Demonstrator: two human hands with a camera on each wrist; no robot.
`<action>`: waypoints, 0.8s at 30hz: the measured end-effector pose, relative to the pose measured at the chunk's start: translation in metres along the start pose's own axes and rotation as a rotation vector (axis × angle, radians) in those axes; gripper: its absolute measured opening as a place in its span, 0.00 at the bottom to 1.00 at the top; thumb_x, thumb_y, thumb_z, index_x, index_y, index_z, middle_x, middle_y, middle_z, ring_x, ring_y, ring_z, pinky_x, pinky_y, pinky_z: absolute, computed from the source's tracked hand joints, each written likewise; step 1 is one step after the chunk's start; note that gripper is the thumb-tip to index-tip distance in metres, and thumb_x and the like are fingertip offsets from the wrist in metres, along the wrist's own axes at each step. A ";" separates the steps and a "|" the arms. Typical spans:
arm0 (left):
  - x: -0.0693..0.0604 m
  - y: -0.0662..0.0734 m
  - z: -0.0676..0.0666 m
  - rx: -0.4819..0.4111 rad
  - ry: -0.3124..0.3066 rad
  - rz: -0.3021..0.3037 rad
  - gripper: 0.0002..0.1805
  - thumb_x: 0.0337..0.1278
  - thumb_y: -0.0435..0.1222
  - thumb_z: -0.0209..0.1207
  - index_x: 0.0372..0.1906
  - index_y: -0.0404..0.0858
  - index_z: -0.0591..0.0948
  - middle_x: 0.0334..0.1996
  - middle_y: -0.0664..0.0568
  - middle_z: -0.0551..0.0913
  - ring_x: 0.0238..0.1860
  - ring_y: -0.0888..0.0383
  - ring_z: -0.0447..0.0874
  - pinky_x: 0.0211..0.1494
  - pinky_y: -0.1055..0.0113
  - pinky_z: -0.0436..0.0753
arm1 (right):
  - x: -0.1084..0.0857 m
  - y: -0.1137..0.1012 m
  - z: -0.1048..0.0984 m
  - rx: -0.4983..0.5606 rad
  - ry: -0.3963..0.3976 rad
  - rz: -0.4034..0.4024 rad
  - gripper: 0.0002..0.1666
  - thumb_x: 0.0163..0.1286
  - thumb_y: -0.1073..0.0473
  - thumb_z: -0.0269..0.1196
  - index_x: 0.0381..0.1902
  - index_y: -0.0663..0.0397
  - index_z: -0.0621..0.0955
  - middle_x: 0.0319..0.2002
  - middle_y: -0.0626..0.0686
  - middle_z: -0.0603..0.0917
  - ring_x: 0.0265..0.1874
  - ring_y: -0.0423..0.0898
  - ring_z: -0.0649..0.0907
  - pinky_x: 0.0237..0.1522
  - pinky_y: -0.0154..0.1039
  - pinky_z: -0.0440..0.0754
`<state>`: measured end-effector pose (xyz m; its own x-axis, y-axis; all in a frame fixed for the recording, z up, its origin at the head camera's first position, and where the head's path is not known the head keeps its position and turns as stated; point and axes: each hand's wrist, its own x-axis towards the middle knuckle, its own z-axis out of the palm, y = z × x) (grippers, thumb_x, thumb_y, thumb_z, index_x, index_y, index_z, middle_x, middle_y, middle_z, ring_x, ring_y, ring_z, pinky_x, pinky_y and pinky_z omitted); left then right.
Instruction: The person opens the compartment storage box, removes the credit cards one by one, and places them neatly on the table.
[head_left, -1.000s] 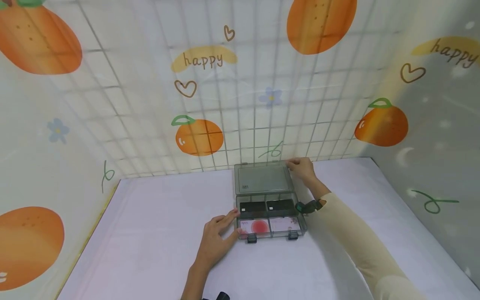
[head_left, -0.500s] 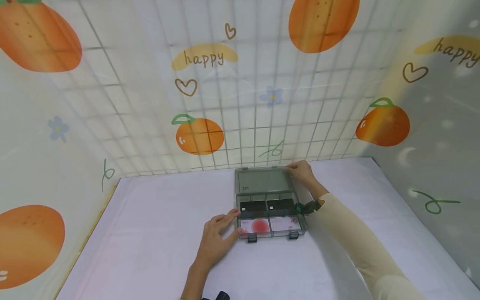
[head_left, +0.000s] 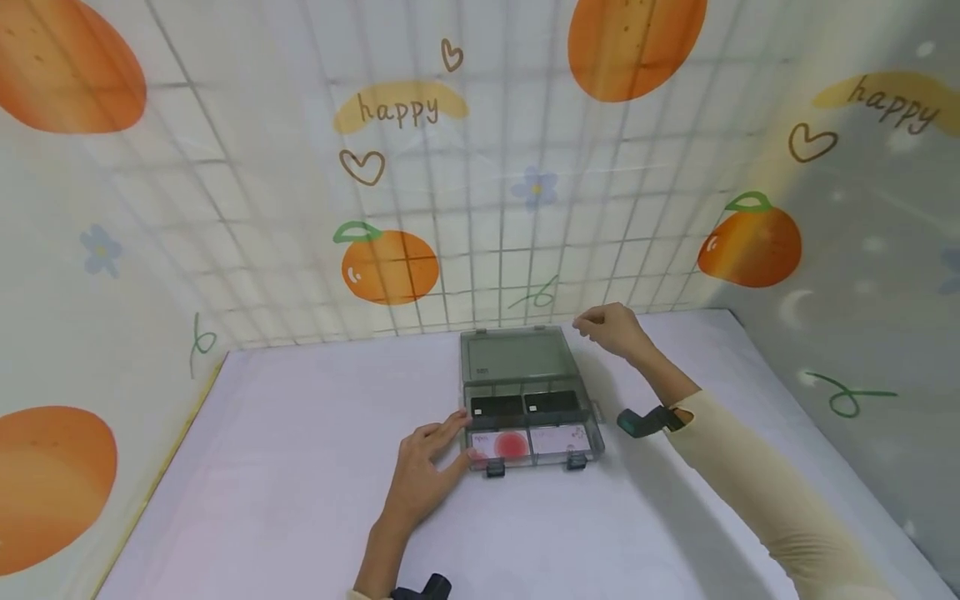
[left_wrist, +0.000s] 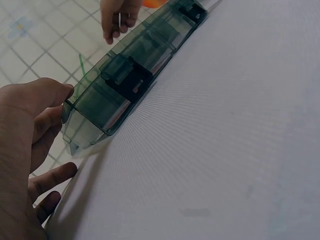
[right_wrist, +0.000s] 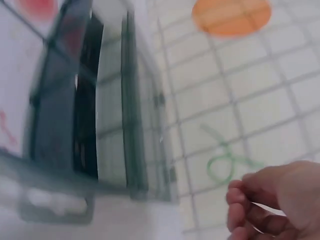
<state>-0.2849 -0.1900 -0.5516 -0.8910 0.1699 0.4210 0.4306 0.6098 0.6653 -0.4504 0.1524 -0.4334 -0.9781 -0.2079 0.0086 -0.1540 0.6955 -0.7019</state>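
A translucent grey-green plastic case (head_left: 534,429) stands on the white table with its lid (head_left: 517,356) swung back towards the wall. Two dark pieces (head_left: 497,407) sit in its rear compartments. In the front ones lie a white card with a red circle (head_left: 512,444) and a paler printed card (head_left: 558,440). My left hand (head_left: 423,471) touches the case's left edge with thumb and fingertips; the left wrist view has the thumb on the rim. Off the lid's far right corner hovers my right hand (head_left: 615,329), fingers loosely curled, nothing in them.
Two latches (head_left: 576,461) stick out at the case's front edge. Behind the table (head_left: 300,467) hangs a printed curtain (head_left: 390,183) over a wire grid. Wrist cameras (head_left: 648,422) sit on both forearms.
My right hand has let go of the lid's corner and moved away to the right, with the forearm farther from the case. The left hand stays at the case's left edge.
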 end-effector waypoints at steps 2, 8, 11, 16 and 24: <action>0.000 0.000 -0.001 0.009 -0.001 0.006 0.27 0.62 0.50 0.66 0.65 0.52 0.80 0.67 0.69 0.73 0.59 0.53 0.74 0.65 0.42 0.63 | -0.012 -0.010 -0.001 -0.017 -0.035 -0.021 0.20 0.78 0.51 0.58 0.55 0.57 0.84 0.44 0.56 0.87 0.44 0.54 0.83 0.45 0.49 0.82; 0.000 0.002 -0.001 0.010 -0.002 0.007 0.27 0.63 0.51 0.65 0.66 0.51 0.79 0.67 0.66 0.74 0.60 0.52 0.74 0.65 0.43 0.63 | -0.043 -0.035 0.014 -0.064 -0.183 -0.151 0.17 0.77 0.55 0.58 0.52 0.60 0.85 0.45 0.58 0.87 0.41 0.53 0.85 0.43 0.48 0.83; -0.001 0.001 0.001 0.006 0.008 0.013 0.27 0.63 0.51 0.65 0.65 0.50 0.80 0.67 0.65 0.74 0.59 0.51 0.75 0.64 0.42 0.64 | -0.049 -0.039 0.030 -0.101 -0.236 -0.218 0.16 0.77 0.58 0.58 0.53 0.62 0.85 0.47 0.59 0.87 0.39 0.53 0.86 0.42 0.46 0.84; 0.000 -0.002 0.002 -0.007 0.030 0.040 0.26 0.62 0.48 0.66 0.64 0.47 0.81 0.66 0.63 0.76 0.59 0.50 0.76 0.62 0.40 0.66 | -0.049 -0.041 0.056 -0.166 -0.277 -0.259 0.15 0.76 0.60 0.59 0.53 0.63 0.85 0.48 0.59 0.87 0.31 0.44 0.81 0.34 0.40 0.78; 0.000 0.001 0.001 -0.017 0.020 0.005 0.26 0.61 0.50 0.66 0.64 0.51 0.81 0.66 0.67 0.75 0.58 0.51 0.75 0.63 0.41 0.65 | -0.048 -0.036 0.087 -0.178 -0.324 -0.325 0.18 0.78 0.60 0.57 0.30 0.61 0.86 0.24 0.52 0.84 0.13 0.38 0.61 0.21 0.34 0.64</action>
<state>-0.2841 -0.1890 -0.5515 -0.8859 0.1577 0.4363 0.4378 0.5953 0.6737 -0.3861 0.0772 -0.4704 -0.7861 -0.6171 -0.0344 -0.4931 0.6598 -0.5670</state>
